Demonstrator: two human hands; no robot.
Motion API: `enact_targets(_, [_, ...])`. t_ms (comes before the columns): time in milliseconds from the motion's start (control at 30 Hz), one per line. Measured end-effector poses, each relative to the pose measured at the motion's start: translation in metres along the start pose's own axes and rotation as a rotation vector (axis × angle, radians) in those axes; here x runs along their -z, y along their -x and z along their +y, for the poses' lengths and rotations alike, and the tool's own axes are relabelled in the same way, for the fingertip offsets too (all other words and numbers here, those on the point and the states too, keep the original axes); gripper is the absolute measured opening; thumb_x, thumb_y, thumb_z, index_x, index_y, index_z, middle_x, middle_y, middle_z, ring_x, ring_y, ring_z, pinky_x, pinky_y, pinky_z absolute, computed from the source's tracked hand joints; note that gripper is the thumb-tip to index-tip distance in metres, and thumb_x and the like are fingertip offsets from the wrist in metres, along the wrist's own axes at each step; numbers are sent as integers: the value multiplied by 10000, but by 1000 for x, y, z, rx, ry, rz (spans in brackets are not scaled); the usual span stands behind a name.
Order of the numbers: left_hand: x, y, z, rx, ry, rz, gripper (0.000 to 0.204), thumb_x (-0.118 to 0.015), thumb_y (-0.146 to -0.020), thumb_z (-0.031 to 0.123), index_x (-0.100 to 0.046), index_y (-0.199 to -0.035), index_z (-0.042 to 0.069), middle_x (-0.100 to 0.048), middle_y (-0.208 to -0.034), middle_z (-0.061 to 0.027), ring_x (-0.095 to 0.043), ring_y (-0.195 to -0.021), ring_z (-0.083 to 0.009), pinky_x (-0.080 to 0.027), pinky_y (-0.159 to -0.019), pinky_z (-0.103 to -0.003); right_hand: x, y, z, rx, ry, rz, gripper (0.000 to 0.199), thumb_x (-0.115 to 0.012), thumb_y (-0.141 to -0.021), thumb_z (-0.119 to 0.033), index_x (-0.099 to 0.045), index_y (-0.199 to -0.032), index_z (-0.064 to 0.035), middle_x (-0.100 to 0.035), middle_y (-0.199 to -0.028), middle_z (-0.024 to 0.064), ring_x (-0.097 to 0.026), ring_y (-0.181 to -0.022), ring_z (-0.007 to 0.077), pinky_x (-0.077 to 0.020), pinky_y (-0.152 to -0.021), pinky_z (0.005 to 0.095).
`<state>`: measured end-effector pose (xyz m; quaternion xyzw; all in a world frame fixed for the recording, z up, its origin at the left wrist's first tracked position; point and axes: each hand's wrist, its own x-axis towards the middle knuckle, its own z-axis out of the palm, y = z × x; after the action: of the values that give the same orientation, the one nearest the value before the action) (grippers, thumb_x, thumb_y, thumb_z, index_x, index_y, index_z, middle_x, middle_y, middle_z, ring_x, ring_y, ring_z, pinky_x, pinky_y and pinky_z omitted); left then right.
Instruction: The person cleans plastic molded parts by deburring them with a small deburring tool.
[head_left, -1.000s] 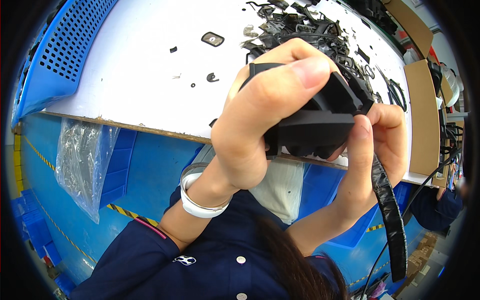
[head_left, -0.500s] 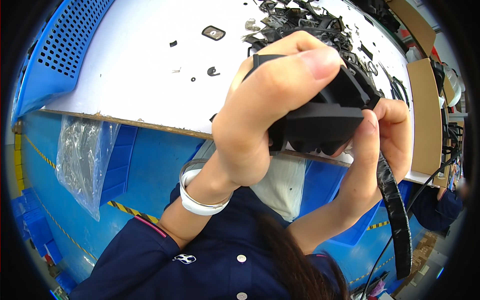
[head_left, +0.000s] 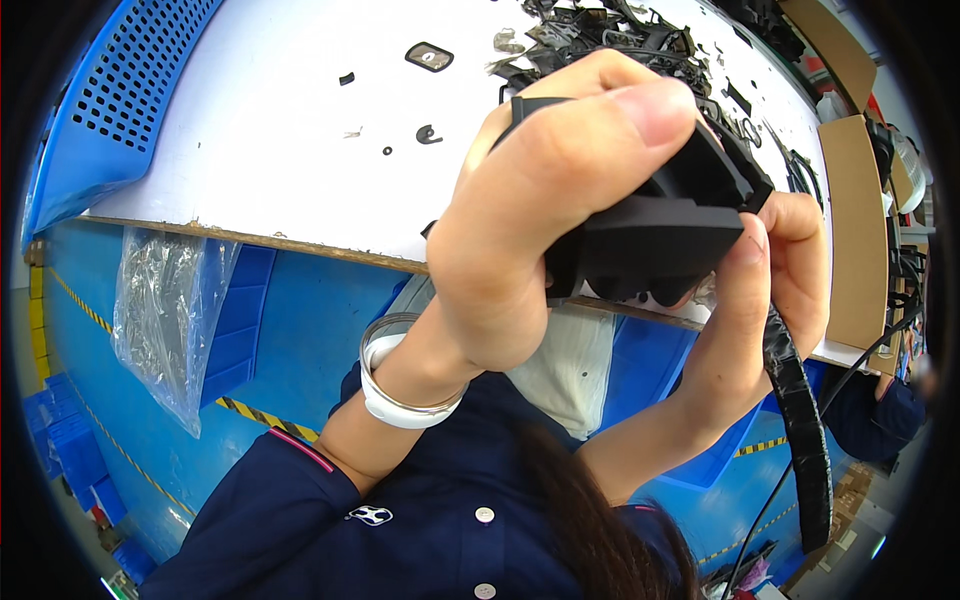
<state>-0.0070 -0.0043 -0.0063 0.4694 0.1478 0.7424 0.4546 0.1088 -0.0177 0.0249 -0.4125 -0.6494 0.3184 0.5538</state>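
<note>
Close in front of me, my left hand (head_left: 545, 190) is wrapped around a hollow black plastic part (head_left: 655, 245), its thumb lying across the top. My right hand (head_left: 765, 260) is closed at the part's right end, with the thumb and fingertips against its edge. A long flat strip wrapped in shiny black tape (head_left: 800, 440) comes out below the right hand's fingers and hangs down. Its upper end is hidden in the grip, so its exact kind cannot be told.
On the white table (head_left: 270, 130) lie a heap of black plastic scraps (head_left: 610, 45), a dark oval-cornered plate (head_left: 430, 56) and small bits. A blue perforated basket (head_left: 130, 90) stands at left. Below are a clear plastic bag (head_left: 165, 330) and blue bins. Cardboard (head_left: 855, 230) is at right.
Both hands have shifted slightly to the right with the black plastic part. The taped strip has moved along with the right hand.
</note>
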Motion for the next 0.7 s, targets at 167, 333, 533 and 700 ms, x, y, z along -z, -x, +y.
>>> enact_targets(167, [1, 0, -3, -70, -23, -16, 228, -414, -847, 167, -534, -935, -4, -554, -823, -118, -517, -688, -148, -406, -604, -236, 0, 0, 1, 19, -21, -14, 97, -508, -793, -110, -464, -777, -25, -420, -653, -45, -308, -570, 0, -198, -525, 138])
enact_targets(333, [2, 1, -7, -140, -40, -36, 220, -414, -848, 157, -533, -964, 12, -554, -833, -125, -519, -685, -156, -410, -605, -241, 2, 0, 3, 36, -30, -32, 95, -504, -797, -108, -462, -785, -24, -425, -673, -40, -312, -587, 1, -206, -531, 142])
enact_targets(533, [5, 1, -11, -219, -70, -61, 218, -408, -852, 137, -528, -1004, 38, -553, -849, -135, -521, -682, -167, -416, -606, -248, 3, 0, 2, 10, -34, -48, 100, -502, -801, -114, -462, -794, -22, -436, -687, -33, -328, -603, 6, -221, -548, 137])
enact_targets(700, [7, 0, -14, -269, -70, -96, 222, -397, -857, 125, -527, -1024, 58, -548, -850, -136, -522, -678, -168, -421, -597, -256, 2, 1, 2, 5, -44, -56, 111, -495, -809, -125, -466, -805, -17, -465, -701, -18, -366, -624, 17, -267, -579, 136])
